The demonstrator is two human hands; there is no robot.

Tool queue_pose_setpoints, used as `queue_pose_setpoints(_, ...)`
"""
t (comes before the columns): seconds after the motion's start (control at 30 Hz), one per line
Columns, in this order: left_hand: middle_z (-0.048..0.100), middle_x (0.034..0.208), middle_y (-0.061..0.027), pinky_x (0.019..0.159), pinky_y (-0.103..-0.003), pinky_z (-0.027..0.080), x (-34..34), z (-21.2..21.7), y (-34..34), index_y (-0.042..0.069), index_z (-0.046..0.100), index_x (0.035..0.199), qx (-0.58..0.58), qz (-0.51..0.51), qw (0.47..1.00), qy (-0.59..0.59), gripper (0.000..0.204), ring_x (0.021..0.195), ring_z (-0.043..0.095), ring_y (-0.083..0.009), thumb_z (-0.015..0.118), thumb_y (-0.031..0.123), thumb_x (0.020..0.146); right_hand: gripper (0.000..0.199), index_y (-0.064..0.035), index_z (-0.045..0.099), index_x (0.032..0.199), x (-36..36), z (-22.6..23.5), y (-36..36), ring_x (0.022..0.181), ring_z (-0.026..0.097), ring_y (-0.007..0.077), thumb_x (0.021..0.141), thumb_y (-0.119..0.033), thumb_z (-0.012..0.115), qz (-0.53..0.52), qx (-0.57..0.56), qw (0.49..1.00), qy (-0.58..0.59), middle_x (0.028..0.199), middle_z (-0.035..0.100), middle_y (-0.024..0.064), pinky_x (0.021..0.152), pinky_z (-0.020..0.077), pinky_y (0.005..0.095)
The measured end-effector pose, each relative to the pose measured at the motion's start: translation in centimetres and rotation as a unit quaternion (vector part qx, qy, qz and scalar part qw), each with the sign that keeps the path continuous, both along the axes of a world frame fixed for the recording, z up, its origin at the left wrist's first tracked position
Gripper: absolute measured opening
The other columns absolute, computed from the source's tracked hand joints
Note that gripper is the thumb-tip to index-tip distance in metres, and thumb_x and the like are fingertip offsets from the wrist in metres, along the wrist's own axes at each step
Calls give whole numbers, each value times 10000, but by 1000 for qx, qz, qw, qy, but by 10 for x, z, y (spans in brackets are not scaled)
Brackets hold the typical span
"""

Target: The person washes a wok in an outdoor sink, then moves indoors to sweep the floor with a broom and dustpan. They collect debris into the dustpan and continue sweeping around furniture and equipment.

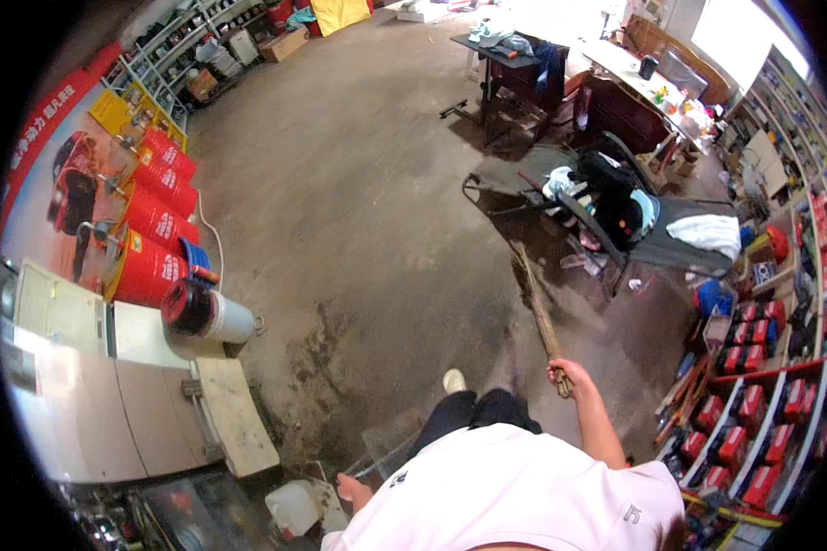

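My right hand (570, 376) is closed round the near end of a twig broom (544, 321), a long bundle of thin brown sticks. Its stub ends poke out below my fist, and the narrow far end points away over the floor, toward the folding lounger. Low on the left, my left hand (349, 489) is partly curled beside my shirt. A translucent grey, flat-sided thing (388, 448) lies just ahead of it; whether my fingers grip its edge is not clear. A white plastic jug (294, 508) stands to the left of that hand.
Red oil drums (158, 219) line the left wall, near a white bucket (230, 317) and a pale cabinet (147, 404). A dark lounger (675, 243) with clothes and a white towel stands ahead right. Shelves of red packages (753, 404) run along the right.
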State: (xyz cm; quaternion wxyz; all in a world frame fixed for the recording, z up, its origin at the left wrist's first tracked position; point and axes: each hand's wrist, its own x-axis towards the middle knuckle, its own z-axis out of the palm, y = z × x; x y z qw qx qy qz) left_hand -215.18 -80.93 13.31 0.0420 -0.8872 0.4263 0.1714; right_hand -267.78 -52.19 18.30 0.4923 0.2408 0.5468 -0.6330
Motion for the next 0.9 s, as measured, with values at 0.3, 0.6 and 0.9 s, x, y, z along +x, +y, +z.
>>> queue_pose_setpoints(0.3,616,762,-187,645,-450,397,-225,8,-184,-110,605,752,-184,131,937,265,417,679,544,-298,569,305,789,145,-8,541,747,-176,13,-129,510,563,163,817,-134,547,-1,63,998,20,621,579,81,485,480,281)
queue_pose_setpoints(0.6,597,801,-179,576,-445,393,-407,25,-353,-76,596,797,-150,164,959,176,394,639,546,-297,530,312,821,155,-30,545,747,-413,22,-369,515,566,155,825,-164,553,41,5,999,-3,625,592,68,496,472,257)
queue_pose_setpoints(0.9,413,576,-44,435,-351,294,-556,-3,-523,30,472,708,-232,363,834,345,343,470,357,-165,540,346,824,118,2,527,769,-636,23,-626,517,563,159,808,-100,570,60,-52,996,-48,628,563,70,483,496,252)
